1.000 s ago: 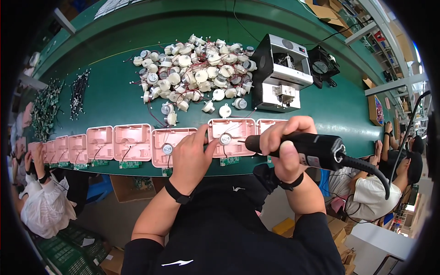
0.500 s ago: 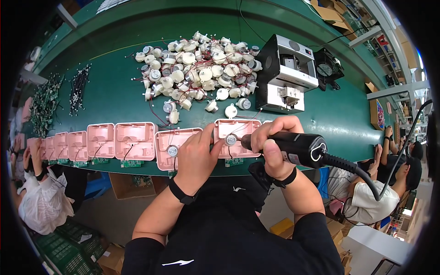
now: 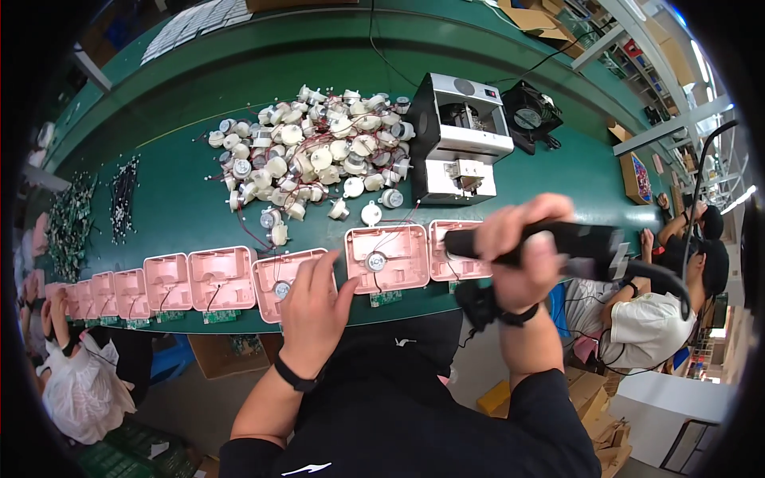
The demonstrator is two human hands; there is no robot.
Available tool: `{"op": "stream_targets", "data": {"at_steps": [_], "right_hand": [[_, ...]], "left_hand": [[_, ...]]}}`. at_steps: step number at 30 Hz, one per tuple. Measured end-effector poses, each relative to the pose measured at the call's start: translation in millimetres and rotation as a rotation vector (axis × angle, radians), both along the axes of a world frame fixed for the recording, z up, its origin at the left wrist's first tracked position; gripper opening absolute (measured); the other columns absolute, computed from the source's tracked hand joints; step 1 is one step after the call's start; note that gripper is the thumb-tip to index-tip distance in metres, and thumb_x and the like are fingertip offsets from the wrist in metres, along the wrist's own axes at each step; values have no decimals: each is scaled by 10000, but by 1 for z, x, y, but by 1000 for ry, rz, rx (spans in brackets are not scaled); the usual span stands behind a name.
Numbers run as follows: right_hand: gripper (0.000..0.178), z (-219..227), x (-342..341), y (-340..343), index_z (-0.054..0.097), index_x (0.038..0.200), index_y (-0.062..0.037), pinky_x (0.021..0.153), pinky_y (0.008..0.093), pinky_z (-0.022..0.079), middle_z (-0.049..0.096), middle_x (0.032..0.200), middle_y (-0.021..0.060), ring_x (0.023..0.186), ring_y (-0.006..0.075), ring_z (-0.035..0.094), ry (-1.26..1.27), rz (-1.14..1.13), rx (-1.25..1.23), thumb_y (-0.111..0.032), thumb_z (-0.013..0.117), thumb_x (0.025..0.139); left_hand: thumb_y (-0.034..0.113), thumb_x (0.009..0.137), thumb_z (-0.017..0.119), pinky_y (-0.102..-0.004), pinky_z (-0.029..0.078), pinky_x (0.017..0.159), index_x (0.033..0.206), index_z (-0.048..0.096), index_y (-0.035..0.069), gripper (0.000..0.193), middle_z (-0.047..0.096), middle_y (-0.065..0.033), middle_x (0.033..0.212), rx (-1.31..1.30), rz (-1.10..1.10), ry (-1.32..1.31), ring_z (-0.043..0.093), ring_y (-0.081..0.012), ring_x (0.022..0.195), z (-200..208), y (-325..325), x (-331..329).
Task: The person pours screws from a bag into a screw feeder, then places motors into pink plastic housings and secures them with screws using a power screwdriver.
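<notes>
My right hand point(image 3: 522, 259) grips a black corded electric screwdriver point(image 3: 582, 245), blurred by motion, over a pink plastic housing point(image 3: 437, 251). Left of it lies another pink housing point(image 3: 402, 280) with a small round motor point(image 3: 375, 261) inside and a green circuit board point(image 3: 386, 298) at its front edge. My left hand point(image 3: 307, 311) is open, fingers stretched and apart, over the right side of a third pink housing point(image 3: 267, 271). A second motor point(image 3: 282, 289) sits in that housing, partly next to my fingers. Whether my left fingertips touch the housing cannot be told.
A heap of white-and-silver motors point(image 3: 319, 155) with red wires covers the middle of the green bench. Behind my right hand stand a black-and-silver bench machine point(image 3: 466, 135) and a black fan point(image 3: 532, 115). More pink housings point(image 3: 167, 283) line the left edge. People sit at both sides.
The screwdriver in my right hand has lifted off the motor and moved right. My left hand has drawn back left, away from that housing. The view has shifted slightly.
</notes>
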State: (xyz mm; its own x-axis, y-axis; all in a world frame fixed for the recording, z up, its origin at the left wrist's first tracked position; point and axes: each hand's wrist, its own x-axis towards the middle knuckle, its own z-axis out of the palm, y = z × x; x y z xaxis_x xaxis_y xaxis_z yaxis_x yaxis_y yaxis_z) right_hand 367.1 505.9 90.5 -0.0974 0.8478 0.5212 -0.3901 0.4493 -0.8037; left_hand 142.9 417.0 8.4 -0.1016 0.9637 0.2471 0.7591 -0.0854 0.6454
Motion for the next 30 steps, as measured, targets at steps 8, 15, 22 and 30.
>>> {"op": "stream_targets", "data": {"at_steps": [8,15,22,30], "right_hand": [[152,29,31,76,498,1051,-28,522,337,447,513,691,78,525,179,483,-102,-317,50,-139,553,962],[138,28,29,79,504,1030,-23,545,338,455,510,669,70,533,178,498,-185,-367,-48,-133,552,962],[265,28,-4,0,455,1052,-58,538,324,454,517,690,57,535,166,507,11,-29,-121,-250,606,946],[391,0,-46,-22,392,1068,-73,569,324,470,529,721,73,596,165,517,-216,202,-124,-259,693,901]], "left_hand": [[187,794,800,-355,511,646,1165,624,57,431,654,-64,833,-106,-41,117,648,-244,779,8,-34,-15],[183,773,801,-342,503,665,1258,598,63,540,653,-52,828,-76,-203,118,620,-226,771,8,-33,-14],[138,784,762,-336,495,664,1278,588,75,528,654,-34,904,-66,-238,143,595,-212,787,2,-21,-6],[147,816,728,-345,506,689,1197,625,112,396,642,-30,992,7,-264,125,592,-223,822,-14,-11,6]]}}
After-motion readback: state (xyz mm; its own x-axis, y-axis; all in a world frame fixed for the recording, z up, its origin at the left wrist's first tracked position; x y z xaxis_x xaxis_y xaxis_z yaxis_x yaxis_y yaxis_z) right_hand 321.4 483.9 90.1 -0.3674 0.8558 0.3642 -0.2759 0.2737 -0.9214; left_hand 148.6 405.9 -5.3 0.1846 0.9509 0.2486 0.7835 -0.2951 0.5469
